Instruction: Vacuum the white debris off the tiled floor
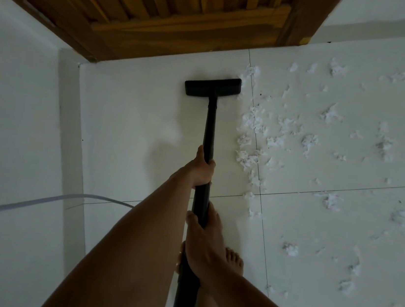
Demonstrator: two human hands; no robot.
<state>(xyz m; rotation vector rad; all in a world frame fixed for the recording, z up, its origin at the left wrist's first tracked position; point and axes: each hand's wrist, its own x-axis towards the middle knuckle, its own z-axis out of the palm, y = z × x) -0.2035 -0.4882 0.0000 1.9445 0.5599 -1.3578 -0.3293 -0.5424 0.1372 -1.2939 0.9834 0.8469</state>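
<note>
We look down from head height at a glossy white tiled floor (128,123). Both of our hands wrap around a black vacuum wand (210,128) that runs away from us. Our left hand (203,170) grips it farther down, fingers curled tight round the tube. Our right hand (204,241) grips it nearer to us, thumb and fingers closed around it. The wand's flat black floor head (212,87) rests on the tiles, just in front of a wooden door (164,6).

White debris (254,124), torn and fluffy, lies scattered over the tiles to the right of the wand, thickest in a band just beside it; a tuft touches the head's right end. A bare foot (233,260) stands under our right hand. A pale cable (22,203) curves in from the left.
</note>
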